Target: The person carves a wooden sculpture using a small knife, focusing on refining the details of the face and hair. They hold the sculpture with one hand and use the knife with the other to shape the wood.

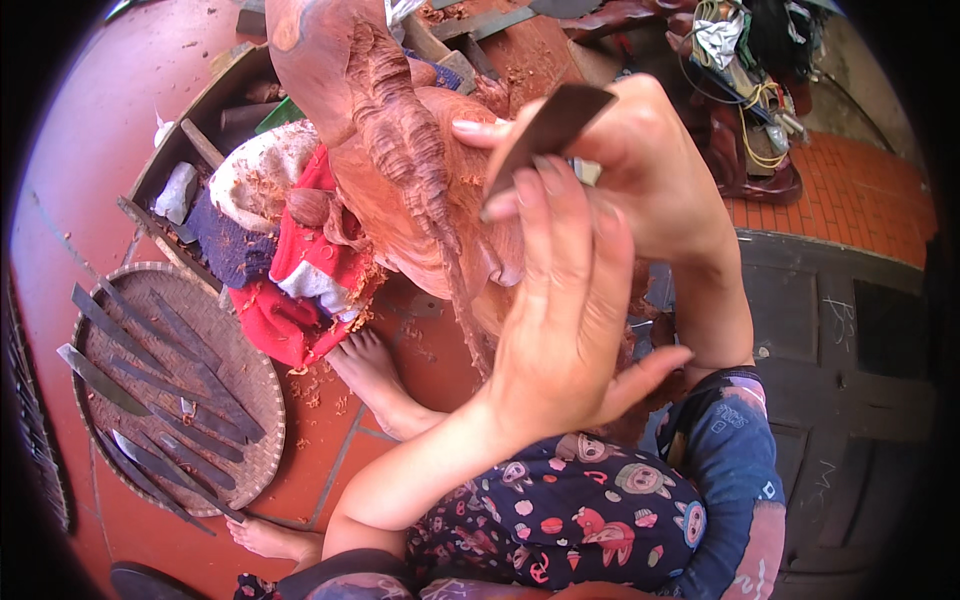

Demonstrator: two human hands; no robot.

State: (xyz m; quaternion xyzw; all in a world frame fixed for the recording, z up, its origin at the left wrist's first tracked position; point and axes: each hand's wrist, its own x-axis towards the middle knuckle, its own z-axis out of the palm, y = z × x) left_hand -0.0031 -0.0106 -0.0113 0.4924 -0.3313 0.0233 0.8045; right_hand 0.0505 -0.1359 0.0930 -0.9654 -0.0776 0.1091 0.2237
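Note:
A large reddish-brown wood carving (400, 150) with rough, ridged relief and smooth curved faces stands in front of me. My right hand (645, 175) is closed on a flat dark metal scraper blade (555, 125), tilted above the carving's right side. One finger of that hand reaches left over the wood. Just below, my left hand (560, 300) has its fingers stretched out and its thumb spread to the right. Its fingertips meet the lower end of the blade, and the palm side is hidden from view.
On the left, a round woven tray (265, 460) holds several long metal blades. Behind it stands a wooden box (150, 230) with tools, beside red and white cloth (310, 270) covered in shavings. A dark panelled board (800, 400) lies right. Bare feet rest on the tiled floor.

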